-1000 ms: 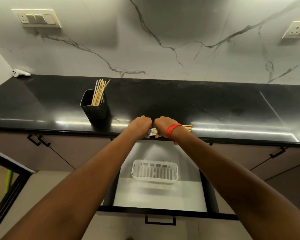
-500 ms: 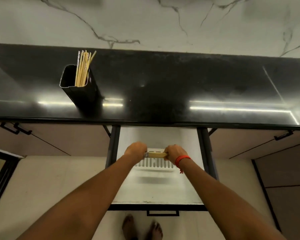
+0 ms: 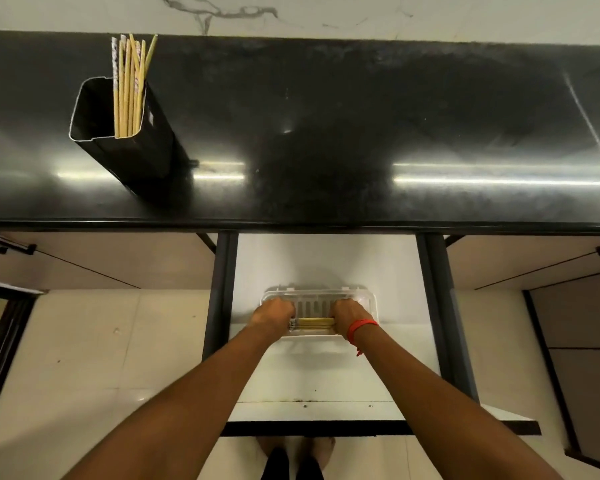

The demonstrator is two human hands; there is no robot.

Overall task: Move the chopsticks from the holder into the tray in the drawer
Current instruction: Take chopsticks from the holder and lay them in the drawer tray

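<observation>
A bundle of wooden chopsticks (image 3: 315,322) lies crosswise between my two fists, low inside the white slotted tray (image 3: 317,296) in the open drawer (image 3: 326,379). My left hand (image 3: 273,314) grips the bundle's left end and my right hand (image 3: 349,315), with a red band at the wrist, grips its right end. Whether the bundle touches the tray floor I cannot tell. On the black counter (image 3: 361,116) at the left stands a black holder (image 3: 125,133) with several more chopsticks (image 3: 129,84) leaning in its right side.
The drawer has dark side rails (image 3: 219,296) and a black front edge (image 3: 378,427). Closed cabinet fronts with black handles (image 3: 11,242) flank it. My feet (image 3: 295,452) show on the pale tiled floor below. A marble wall rises behind the counter.
Both hands carried the bundle from the counter's front edge down into the drawer, and it now sits lower, inside the tray. The view has tilted downward.
</observation>
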